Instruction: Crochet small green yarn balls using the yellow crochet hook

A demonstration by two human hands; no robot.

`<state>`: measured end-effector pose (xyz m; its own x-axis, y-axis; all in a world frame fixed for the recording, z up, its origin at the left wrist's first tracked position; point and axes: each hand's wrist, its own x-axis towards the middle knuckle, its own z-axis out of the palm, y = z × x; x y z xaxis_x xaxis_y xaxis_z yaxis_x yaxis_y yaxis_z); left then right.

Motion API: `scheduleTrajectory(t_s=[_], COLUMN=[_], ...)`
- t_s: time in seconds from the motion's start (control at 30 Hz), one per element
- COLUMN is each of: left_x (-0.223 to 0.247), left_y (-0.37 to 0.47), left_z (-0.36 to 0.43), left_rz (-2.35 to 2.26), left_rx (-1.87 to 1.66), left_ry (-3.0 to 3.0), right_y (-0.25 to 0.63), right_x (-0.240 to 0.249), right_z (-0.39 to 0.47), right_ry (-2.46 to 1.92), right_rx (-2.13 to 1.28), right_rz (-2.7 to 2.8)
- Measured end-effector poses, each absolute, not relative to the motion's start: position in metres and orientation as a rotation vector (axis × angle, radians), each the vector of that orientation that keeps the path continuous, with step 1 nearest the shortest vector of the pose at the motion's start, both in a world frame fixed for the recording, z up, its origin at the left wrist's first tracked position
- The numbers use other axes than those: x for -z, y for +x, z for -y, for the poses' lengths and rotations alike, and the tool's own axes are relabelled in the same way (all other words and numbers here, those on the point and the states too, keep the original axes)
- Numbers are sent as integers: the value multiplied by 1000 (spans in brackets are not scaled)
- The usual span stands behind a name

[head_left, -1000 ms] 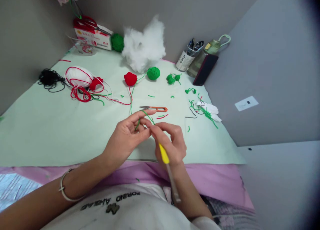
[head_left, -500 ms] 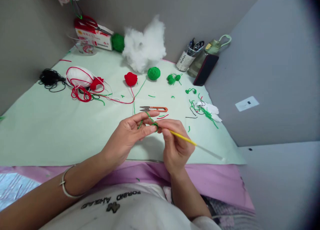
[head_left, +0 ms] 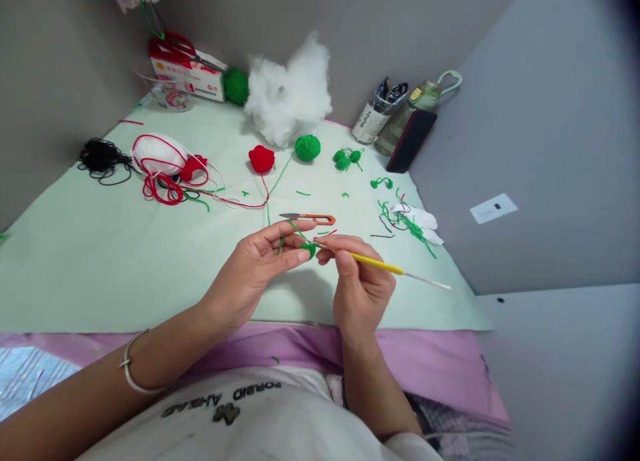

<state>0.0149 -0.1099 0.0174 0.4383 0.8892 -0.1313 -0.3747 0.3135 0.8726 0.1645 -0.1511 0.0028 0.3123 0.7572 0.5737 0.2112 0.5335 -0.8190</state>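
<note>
Now that the small green piece (head_left: 311, 251) has been left more exposed at the left thumb, the yellow-handled hook (head_left: 377, 261) is swung outward.

The piece is pinched between thumb and fingers of the left hand (head_left: 253, 261), just left of the right fingertips; with the hook's tip brought to it, a stitch appears to be under way. The handle, directed back along the right forearm a second ago, is now pointed out to the right. By the right hand (head_left: 363, 294) the hook is gripped much like a pen. The left index finger is held extended, with a green strand (head_left: 299, 231) passed over it. Orange snips (head_left: 320, 218) are placed just beyond that finger; farther out, beyond both hands, a green ball (head_left: 307, 148) is seen.
</note>
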Motion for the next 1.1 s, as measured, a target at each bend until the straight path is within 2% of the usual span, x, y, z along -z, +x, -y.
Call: scheduleTrajectory(t_s=[0.2, 0.5, 0.87, 1.1], left_x=[-19, -18, -22, -26], left_y=[11, 11, 10, 14], left_z=[109, 110, 111, 118], left_rz=[-698, -813, -915, -1031], left_rx=[-939, -991, -984, -1130], left_ry=[963, 1120, 1194, 1297], right_y=[170, 168, 171, 171], right_x=[-4, 2, 3, 8], right_z=[155, 161, 160, 158], right_ry=[-943, -963, -957, -999], right_rx=[-646, -120, -59, 31], right_rz=[1154, 1500, 1571, 1633])
